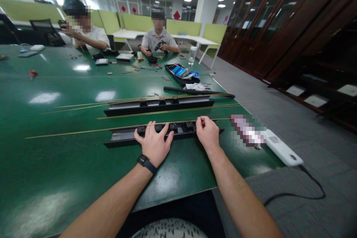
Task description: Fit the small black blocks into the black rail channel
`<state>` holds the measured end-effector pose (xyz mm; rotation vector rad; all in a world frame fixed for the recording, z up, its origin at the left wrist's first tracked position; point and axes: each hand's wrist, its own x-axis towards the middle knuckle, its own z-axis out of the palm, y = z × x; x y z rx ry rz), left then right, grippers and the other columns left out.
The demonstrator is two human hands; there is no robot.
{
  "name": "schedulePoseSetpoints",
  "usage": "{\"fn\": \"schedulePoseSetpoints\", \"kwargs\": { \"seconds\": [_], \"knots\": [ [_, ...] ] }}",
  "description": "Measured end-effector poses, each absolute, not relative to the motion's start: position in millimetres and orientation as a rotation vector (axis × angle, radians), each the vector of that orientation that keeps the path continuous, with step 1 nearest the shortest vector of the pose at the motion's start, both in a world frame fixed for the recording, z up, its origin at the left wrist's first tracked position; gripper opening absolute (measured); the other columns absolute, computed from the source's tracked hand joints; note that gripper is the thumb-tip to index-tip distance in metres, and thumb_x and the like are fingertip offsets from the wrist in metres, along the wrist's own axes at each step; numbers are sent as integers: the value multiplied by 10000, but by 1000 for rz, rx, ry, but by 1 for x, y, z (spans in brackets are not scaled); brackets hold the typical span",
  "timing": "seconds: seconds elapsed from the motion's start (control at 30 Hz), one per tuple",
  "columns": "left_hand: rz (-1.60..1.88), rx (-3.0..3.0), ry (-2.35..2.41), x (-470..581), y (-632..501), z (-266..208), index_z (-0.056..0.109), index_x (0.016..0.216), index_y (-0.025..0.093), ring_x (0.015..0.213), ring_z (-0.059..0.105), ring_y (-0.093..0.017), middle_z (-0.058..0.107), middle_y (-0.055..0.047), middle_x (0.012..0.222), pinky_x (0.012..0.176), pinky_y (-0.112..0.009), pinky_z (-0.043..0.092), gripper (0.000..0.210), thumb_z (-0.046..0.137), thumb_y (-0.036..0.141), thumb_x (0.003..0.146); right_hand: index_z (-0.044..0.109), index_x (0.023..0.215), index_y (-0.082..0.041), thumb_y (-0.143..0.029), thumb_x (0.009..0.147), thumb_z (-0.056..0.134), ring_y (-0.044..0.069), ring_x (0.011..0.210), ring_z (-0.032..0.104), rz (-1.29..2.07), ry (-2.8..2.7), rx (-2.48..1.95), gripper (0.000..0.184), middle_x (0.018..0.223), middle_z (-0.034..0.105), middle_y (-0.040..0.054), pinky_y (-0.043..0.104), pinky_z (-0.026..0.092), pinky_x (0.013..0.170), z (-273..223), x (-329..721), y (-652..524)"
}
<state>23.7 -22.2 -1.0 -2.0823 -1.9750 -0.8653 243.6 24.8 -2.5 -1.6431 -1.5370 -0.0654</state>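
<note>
A near black channel rail (119, 140) lies across the green table, with several small black blocks (188, 126) set inside it. Along its back edge runs a thin brass-coloured rod (72, 132), sticking out past both ends. My left hand (153, 142) is spread over the rail's middle, fingertips resting on the blocks and by the rod. At the right end, my right hand (208, 131) is closed in a pinch on the rod; the fingertips partly hide the grip. Farther off, a second black rail (156, 106) holds similar blocks, with more thin rods beside it.
White power strip-like device (283, 148) with a black cable sits at the table's right edge, beside a blurred reddish object (247, 130). Beyond the rails are a black tray (182, 76) of blue packets, gloves (197, 86) and a clear bottle (192, 55). Two people sit across the table.
</note>
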Motion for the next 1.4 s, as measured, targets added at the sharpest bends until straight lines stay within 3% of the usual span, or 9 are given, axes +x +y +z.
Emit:
{"fn": "schedulePoseSetpoints", "kwargs": {
  "seconds": [1.4],
  "knots": [
    [-837, -2090, -1984, 25, -22, -1, 737, 1327, 358, 1438, 506, -372, 614, -223, 1477, 1158, -764, 156, 384, 548, 511, 1030, 730, 927, -208, -471, 1006, 486, 219, 806, 684, -51, -1534, -1656, 366, 820, 753, 68, 322, 465, 785, -2, 245, 25]
  ]
}}
